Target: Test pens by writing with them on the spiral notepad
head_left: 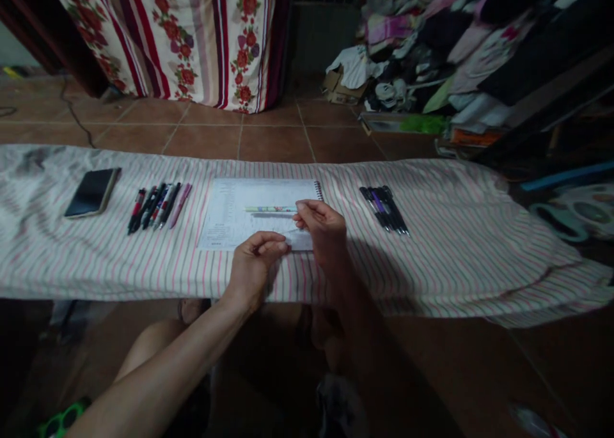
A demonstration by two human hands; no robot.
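Observation:
My right hand (323, 226) is closed in a pinch on the end of a slim pale-green pen (270, 209) with a coloured pattern. The pen lies level, pointing left, and casts a shadow on the spiral notebook (225, 198) below it. Just in front and to the left, my left hand (261, 252) has its thumb and forefinger pressed together over the notebook's near edge. A thin pale thing seems to show between the two hands; what the left fingers hold is too small to tell. Printed lines cover the notebook's open page.
Left of the notebook lies a row of several pens (156, 206), with a phone (93, 193) farther left. Another group of dark and purple pens (384, 209) is on the right. All rest on a striped cloth (455, 233). Beyond are a floral curtain (201, 35) and heaped clothes (422, 48).

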